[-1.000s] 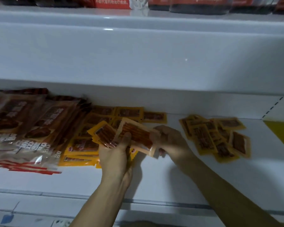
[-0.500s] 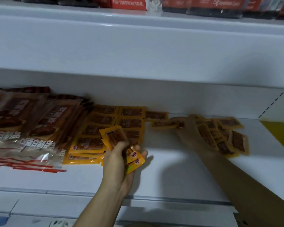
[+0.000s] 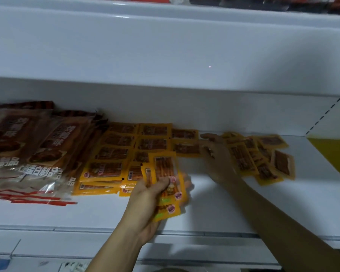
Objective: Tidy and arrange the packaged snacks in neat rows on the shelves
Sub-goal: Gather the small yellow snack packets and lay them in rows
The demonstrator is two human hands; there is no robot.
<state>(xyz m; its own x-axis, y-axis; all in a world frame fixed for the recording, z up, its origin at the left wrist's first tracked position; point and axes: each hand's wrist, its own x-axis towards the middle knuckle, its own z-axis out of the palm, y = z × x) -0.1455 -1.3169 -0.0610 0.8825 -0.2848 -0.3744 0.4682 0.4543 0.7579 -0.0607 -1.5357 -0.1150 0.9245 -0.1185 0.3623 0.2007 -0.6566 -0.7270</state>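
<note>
A left hand (image 3: 145, 195) grips a fan of light, slippery snack packets (image 3: 166, 181) by their lower edges; the right hand (image 3: 216, 158), seemingly spread, touches packets on the shelf (image 3: 214, 213).

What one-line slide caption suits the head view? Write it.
Left hand grips a fan of small yellow snack packets while the right hand reaches flat between neat rows and a loose pile.
</note>
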